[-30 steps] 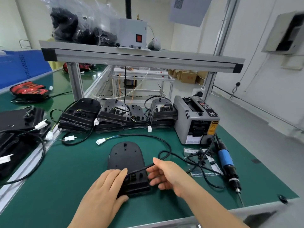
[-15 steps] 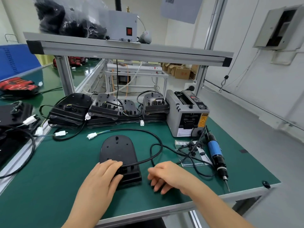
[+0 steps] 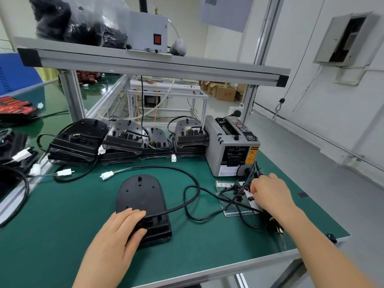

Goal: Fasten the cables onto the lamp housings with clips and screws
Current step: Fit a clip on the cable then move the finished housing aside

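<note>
While the left hand (image 3: pixel 119 231) lies flat, fingers straight, on the near end of the one lamp housing (image 3: pixel 142 198) at the front of the green worktop (image 3: pixel 62 225), the right hand (image 3: pixel 270 194) is over at the small black clips (image 3: pixel 239 191) scattered on a clear bag (image 3: pixel 234 210). Its fingers are bent down among them, but whether they pinch one cannot be told. One black cable (image 3: pixel 191 197) runs from the housing's near end, loops once to the right and ends in a white connector (image 3: pixel 107 175) behind the housing. Four more housings (image 3: pixel 124 138) top the piles along the back row, and one grey tape dispenser (image 3: pixel 230 146) stands just right of them. One electric screwdriver (image 3: pixel 277 227) lies near the right edge, mostly under the right forearm. Half a second ago the right hand rested on the worktop just beside the housing; it has since moved off to the right, to the clips near the dispenser, and now covers the screwdriver that was then in plain view. The left hand has stayed on the housing.
</note>
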